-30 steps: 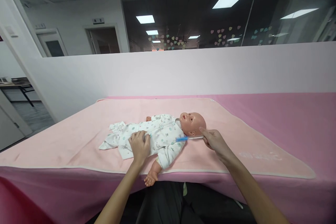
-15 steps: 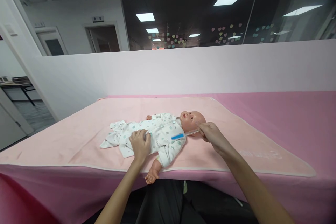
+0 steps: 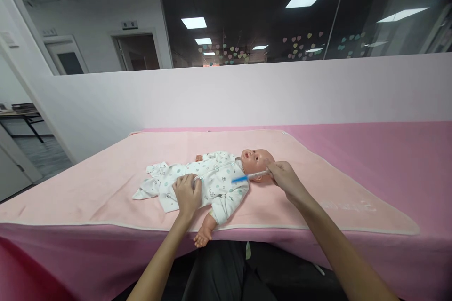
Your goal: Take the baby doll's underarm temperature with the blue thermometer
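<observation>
As seen in the head view, a baby doll (image 3: 214, 178) in a white printed suit lies face up at the centre of the frame, its head toward the right, on a peach blanket (image 3: 318, 190) over a pink cloth (image 3: 370, 150). The right hand (image 3: 284, 179), right of centre, pinches the end of a slim stick (image 3: 257, 175); the blue tip (image 3: 239, 179) points left, in front of the doll's near shoulder, though contact cannot be told. The left hand (image 3: 187, 194) rests on the suit at the doll's waist — whether its curled fingers grip anything cannot be made out. The hands are well apart.

Compared with one second earlier, the blue tip sits slightly higher and farther left in the frame, while the left hand and doll hardly differ — a sign, apparently, that the right hand does the manipulating and the left steadies.
</observation>
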`<action>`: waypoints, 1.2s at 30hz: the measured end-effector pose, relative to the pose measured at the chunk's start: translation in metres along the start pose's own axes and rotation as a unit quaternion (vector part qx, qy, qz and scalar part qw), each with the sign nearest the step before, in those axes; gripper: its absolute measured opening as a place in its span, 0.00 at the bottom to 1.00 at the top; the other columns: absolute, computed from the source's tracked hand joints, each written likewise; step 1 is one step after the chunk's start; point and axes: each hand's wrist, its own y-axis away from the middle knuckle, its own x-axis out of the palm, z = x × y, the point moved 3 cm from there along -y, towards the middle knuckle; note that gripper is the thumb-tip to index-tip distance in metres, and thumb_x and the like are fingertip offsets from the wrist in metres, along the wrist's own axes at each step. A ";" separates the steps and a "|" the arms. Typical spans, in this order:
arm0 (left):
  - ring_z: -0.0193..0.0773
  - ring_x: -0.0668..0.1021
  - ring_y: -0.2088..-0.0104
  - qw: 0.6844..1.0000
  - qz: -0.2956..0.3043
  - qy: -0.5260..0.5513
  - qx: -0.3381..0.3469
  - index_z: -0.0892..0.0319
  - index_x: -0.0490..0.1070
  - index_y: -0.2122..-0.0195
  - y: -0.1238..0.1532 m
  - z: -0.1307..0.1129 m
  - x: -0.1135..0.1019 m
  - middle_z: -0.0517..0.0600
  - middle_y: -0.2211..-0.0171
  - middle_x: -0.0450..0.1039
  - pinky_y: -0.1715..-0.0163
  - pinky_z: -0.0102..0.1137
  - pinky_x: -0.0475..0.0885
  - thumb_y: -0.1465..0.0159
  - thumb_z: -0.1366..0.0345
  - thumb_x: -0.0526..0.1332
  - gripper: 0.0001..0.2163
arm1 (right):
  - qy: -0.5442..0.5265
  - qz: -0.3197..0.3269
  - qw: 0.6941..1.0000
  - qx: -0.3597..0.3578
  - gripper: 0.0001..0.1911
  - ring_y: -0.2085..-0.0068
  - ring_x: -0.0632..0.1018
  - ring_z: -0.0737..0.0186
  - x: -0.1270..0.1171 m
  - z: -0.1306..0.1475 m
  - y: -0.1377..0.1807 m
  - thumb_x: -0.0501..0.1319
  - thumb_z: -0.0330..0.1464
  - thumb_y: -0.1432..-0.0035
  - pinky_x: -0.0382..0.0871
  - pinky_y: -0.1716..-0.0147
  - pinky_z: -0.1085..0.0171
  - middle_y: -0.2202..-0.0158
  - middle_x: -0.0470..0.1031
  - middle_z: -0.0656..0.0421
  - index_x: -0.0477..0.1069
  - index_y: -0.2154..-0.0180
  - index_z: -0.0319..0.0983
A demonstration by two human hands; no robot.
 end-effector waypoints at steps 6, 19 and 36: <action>0.44 0.67 0.61 1.000 -0.002 -0.001 0.002 0.56 0.66 0.74 -0.001 0.001 0.001 0.50 0.68 0.72 0.61 0.37 0.56 0.40 0.66 0.49 0.09 | -0.032 -0.015 0.999 0.002 0.24 0.85 0.46 0.75 0.000 0.005 -0.001 0.56 0.44 0.50 0.40 0.88 0.69 0.87 0.43 0.69 0.47 0.86 0.41; 0.44 0.67 0.61 1.000 -0.009 -0.001 0.006 0.56 0.66 0.73 0.000 0.001 0.000 0.50 0.68 0.73 0.61 0.37 0.56 0.40 0.66 0.49 0.09 | 0.018 -0.096 0.994 -0.055 0.23 0.84 0.49 0.74 0.002 0.010 -0.001 0.56 0.43 0.50 0.42 0.87 0.69 0.87 0.46 0.67 0.48 0.86 0.41; 0.43 0.68 0.62 1.000 -0.022 0.004 0.014 0.57 0.66 0.73 0.000 0.001 0.001 0.48 0.69 0.73 0.62 0.37 0.56 0.40 0.67 0.50 0.08 | 0.033 -0.052 0.998 -0.030 0.24 0.85 0.50 0.76 0.006 0.006 -0.004 0.57 0.45 0.52 0.40 0.87 0.70 0.88 0.47 0.68 0.50 0.87 0.40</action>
